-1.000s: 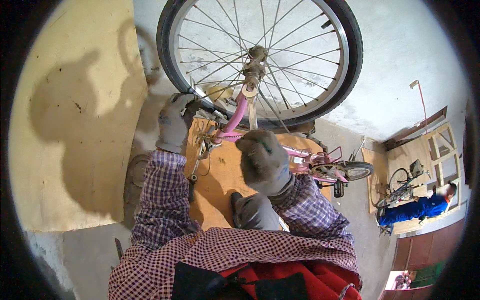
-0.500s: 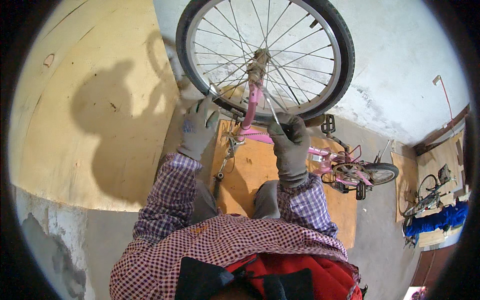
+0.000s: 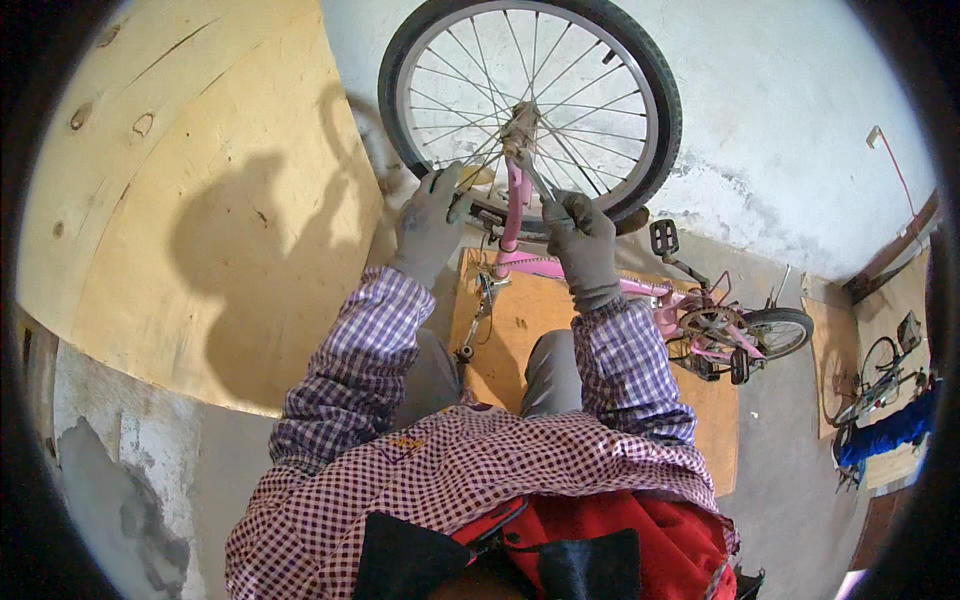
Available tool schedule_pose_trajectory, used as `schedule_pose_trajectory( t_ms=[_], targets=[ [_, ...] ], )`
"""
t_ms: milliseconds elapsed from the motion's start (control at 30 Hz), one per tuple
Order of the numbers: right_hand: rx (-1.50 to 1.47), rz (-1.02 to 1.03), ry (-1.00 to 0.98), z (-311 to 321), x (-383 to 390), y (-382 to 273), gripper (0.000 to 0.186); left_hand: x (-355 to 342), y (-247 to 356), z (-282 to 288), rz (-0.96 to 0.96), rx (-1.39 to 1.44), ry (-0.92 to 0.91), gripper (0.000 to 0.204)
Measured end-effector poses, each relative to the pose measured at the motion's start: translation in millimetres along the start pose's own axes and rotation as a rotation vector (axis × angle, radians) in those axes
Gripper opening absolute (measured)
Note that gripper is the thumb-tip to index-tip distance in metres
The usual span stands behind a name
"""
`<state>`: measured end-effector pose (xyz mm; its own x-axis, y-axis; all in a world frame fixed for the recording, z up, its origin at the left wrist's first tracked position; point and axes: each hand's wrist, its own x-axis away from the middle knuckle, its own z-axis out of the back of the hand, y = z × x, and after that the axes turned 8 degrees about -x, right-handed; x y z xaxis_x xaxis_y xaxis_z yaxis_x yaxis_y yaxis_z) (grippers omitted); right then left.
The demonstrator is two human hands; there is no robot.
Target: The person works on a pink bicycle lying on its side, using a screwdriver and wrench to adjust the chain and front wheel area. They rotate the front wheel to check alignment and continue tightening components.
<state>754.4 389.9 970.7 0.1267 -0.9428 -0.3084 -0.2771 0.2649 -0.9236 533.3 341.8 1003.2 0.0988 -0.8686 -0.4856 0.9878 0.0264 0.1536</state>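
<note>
Items, left to right, placed by the large wheel (image 3: 522, 118):

Plywood panel (image 3: 205, 190), pale, knotted, left of the wheel, carrying my shadow.

My left hand (image 3: 428, 225), gloved in grey, at the wheel's lower left, fingers against or just beside the tyre (whether they grip it, or anything else, I cannot tell).

Pink fork (image 3: 515, 205), running down from the wheel's hub. The wheel sits at its end, spokes and tyre in place.

Metal wrench (image 3: 537, 178), slanting from near the hub toward the wheel's lower right; its far end appears set at the axle.

My right hand (image 3: 584, 245), gloved, apart from the left, closed around the wrench's near end, below and right of the hub.

Pink frame (image 3: 660, 300), stretching right, below the wheel, over an orange-brown board (image 3: 710, 430).

Standing of the work, in my judgement: wheel on the fork, wrench apparently placed, axle fastening in hand. Whether that fastening is tight or loose does not show, so what remains there stays unlisted.
</note>
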Motion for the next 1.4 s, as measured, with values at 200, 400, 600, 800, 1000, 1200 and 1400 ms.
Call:
schedule_pose_trajectory(
  t_ms=[200,400,600,800,1000,1200,1400],
  targets=[
    [-0.12,-0.169,-0.052,9,-4,3,0.023,-25,-3,-10,-0.054,-0.028,-0.1,0.039],
    [0.033,-0.02,-0.03,5,-8,14,0.024,-37,-31,-45,-0.076,-0.024,-0.17,0.035],
    [-0.017,-0.013,-0.013,3,-11,23,0.023,-38,-50,-69,-0.185,-0.32,-0.172,0.035],
    [0.182,0.177,-0.079,10,-19,12,0.022,-42,-18,-34,-0.061,-0.27,-0.135,0.033],
    [0.401,0.292,-0.14,15,-36,14,0.02,-41,-16,-25,-0.05,-0.37,-0.335,0.04],
    [0.519,0.182,-0.202,21,-49,-13,0.018,-36,-38,-47,-0.059,-0.399,-0.179,0.045],
    [0.799,0.225,-0.407,28,-117,-105,0.017,-43,-35,-42,-0.101,-0.396,-0.151,0.034]
  ],
)
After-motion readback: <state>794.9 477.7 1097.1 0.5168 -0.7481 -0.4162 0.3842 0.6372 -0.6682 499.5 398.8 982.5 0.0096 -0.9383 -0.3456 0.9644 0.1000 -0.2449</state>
